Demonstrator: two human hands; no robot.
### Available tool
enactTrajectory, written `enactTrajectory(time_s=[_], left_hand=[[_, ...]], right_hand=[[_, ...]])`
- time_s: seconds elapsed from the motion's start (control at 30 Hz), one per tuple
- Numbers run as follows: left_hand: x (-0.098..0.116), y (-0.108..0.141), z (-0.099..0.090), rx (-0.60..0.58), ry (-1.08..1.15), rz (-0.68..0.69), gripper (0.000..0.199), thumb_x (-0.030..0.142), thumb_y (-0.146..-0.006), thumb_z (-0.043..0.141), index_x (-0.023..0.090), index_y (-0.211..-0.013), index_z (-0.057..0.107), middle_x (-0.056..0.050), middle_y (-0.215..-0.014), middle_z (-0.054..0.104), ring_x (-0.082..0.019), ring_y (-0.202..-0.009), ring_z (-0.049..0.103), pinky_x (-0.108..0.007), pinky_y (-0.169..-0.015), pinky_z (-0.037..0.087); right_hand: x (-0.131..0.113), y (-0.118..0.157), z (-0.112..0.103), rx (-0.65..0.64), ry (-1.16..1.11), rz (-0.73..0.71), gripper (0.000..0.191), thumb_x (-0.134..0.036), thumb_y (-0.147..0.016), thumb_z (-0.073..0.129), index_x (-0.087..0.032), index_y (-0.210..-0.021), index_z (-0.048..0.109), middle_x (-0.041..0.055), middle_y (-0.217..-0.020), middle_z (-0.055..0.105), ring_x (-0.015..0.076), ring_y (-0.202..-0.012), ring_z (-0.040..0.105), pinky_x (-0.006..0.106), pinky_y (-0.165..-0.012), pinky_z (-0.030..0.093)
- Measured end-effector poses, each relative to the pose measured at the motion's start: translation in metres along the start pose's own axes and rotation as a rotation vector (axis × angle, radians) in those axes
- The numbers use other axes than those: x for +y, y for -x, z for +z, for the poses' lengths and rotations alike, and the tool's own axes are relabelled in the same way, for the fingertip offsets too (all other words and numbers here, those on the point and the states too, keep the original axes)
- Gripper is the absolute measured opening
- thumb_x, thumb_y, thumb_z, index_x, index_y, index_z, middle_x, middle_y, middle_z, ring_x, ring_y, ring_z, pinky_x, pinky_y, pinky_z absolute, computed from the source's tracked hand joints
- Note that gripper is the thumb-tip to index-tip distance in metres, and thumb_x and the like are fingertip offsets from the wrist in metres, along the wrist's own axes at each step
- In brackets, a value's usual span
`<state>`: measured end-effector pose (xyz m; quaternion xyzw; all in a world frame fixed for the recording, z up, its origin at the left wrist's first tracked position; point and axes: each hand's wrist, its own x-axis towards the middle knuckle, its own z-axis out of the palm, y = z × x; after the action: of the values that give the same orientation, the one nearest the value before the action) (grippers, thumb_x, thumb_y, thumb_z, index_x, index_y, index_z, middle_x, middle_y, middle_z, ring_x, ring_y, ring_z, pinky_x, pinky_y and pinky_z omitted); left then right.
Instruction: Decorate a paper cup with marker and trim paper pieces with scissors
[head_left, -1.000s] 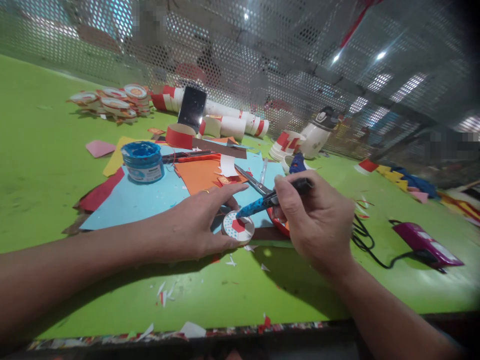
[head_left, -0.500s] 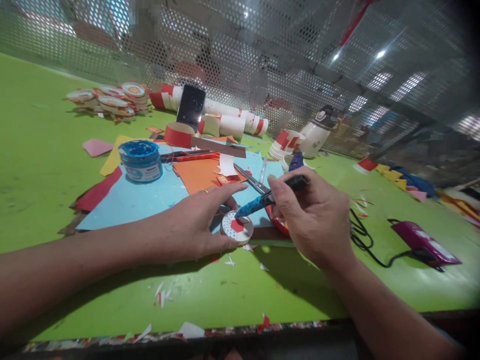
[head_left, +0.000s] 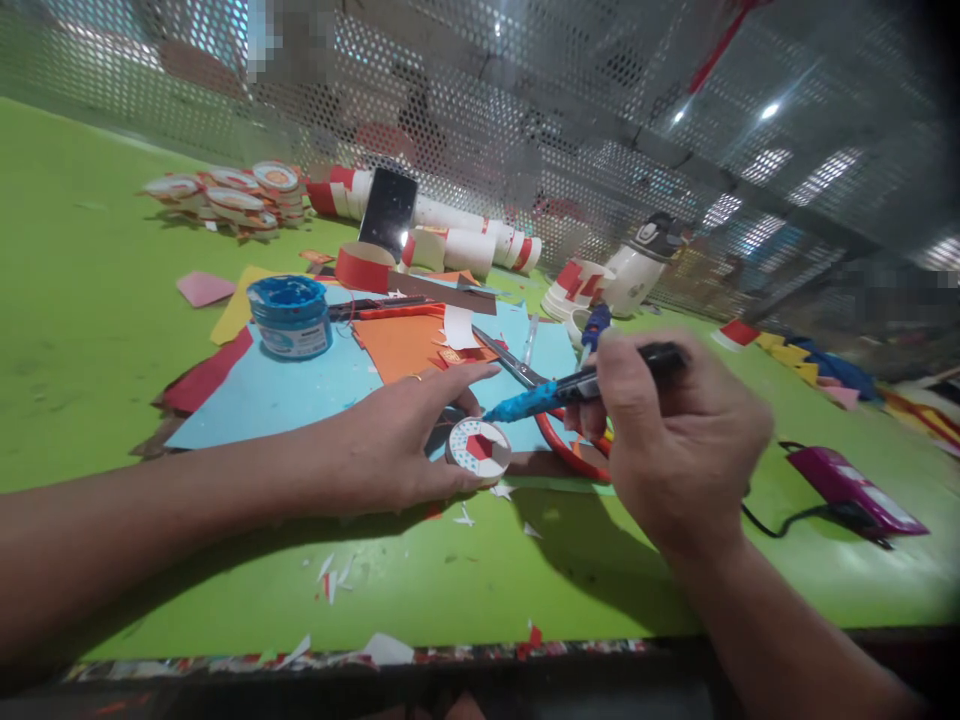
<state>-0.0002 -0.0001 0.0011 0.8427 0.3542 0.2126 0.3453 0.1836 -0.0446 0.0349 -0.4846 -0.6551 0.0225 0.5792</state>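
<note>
My left hand [head_left: 405,430] steadies a small round white disc [head_left: 491,462] between thumb and fingers at the front of the paper sheets. On the disc's top are a red hexagon and blue dots over the left part. In my right hand [head_left: 675,440] is a black marker pen [head_left: 589,383] whose front end is smeared with blue paint. Its tip hovers at or just above the disc's far edge; I cannot tell whether it touches. Red-handled scissors [head_left: 517,370] lie just behind, partly hidden by the pen. A jar of blue paint [head_left: 291,318] stands open on the light blue paper [head_left: 285,400].
A pile of decorated discs [head_left: 225,195], a phone [head_left: 388,212] and paper cups [head_left: 472,250] line the back. A white kettle-like container [head_left: 637,270] stands right of them. A purple power bank [head_left: 855,490] with a black cable lies at right. Paper scraps [head_left: 330,575] dot the green table's front.
The pen in my right hand has pulled back to the right and away from the disc's middle. My left hand still holds the disc. The whole view has shifted slightly.
</note>
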Motion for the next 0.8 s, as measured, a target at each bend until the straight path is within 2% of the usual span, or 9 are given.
enactTrajectory(time_s=[0.2, 0.6, 0.8], left_hand=[[-0.0014, -0.0007, 0.0014, 0.001, 0.01, 0.017, 0.079, 0.033, -0.074, 0.071, 0.022, -0.144, 0.036, -0.01, -0.127, 0.061, -0.028, -0.109, 0.059, -0.042, -0.092, 0.046], [0.0001, 0.0005, -0.0008, -0.007, 0.018, 0.039, 0.074, 0.033, -0.074, 0.07, 0.023, -0.141, 0.039, -0.01, -0.126, 0.061, -0.029, -0.109, 0.059, -0.043, -0.093, 0.046], [0.0022, -0.0002, -0.0006, -0.012, 0.018, 0.04, 0.07, 0.033, -0.076, 0.069, 0.022, -0.14, 0.041, -0.01, -0.123, 0.062, -0.028, -0.107, 0.06, -0.041, -0.092, 0.047]], right_hand=[[-0.0002, 0.0011, 0.0019, -0.118, 0.031, -0.041, 0.018, -0.025, -0.088, 0.062, -0.018, -0.071, 0.057, -0.0077, -0.052, 0.049, 0.0044, -0.04, 0.044, 0.018, -0.037, 0.036], [0.0016, 0.002, 0.0021, -0.134, 0.056, -0.016, 0.021, -0.031, -0.088, 0.063, -0.02, -0.07, 0.057, -0.0067, -0.052, 0.05, 0.0069, -0.04, 0.043, 0.022, -0.039, 0.036], [0.0017, 0.0031, 0.0009, -0.14, 0.07, -0.022, 0.02, -0.028, -0.088, 0.063, -0.02, -0.071, 0.056, -0.0069, -0.053, 0.051, 0.0067, -0.041, 0.044, 0.021, -0.04, 0.037]])
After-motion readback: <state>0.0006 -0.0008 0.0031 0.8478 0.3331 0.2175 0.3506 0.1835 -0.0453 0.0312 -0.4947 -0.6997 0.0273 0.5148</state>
